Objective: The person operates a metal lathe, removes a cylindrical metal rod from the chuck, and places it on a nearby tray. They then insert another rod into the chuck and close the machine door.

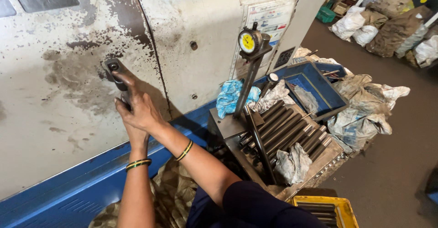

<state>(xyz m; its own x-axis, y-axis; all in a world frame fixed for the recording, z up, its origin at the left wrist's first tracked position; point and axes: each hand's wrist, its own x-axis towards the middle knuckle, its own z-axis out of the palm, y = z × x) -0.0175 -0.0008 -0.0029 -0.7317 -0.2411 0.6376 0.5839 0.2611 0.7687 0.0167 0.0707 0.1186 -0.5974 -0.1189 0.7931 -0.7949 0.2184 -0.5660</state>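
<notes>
**Both hands on the door handle**

The right hand [139, 107] wraps the dark handle [114, 70] on the stained machine door [68, 73]; the left hand [133, 132] clasps just below it. The door looks shut, sliding not yet begun. Right of the handle, a counter [319, 166] carries steel rods [287, 130], rags and a dial gauge [249, 41]; sacks line the floor beyond.

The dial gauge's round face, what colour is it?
Yellow: the dial gauge has a yellow face in a metal rim, seen in the head view.
</notes>
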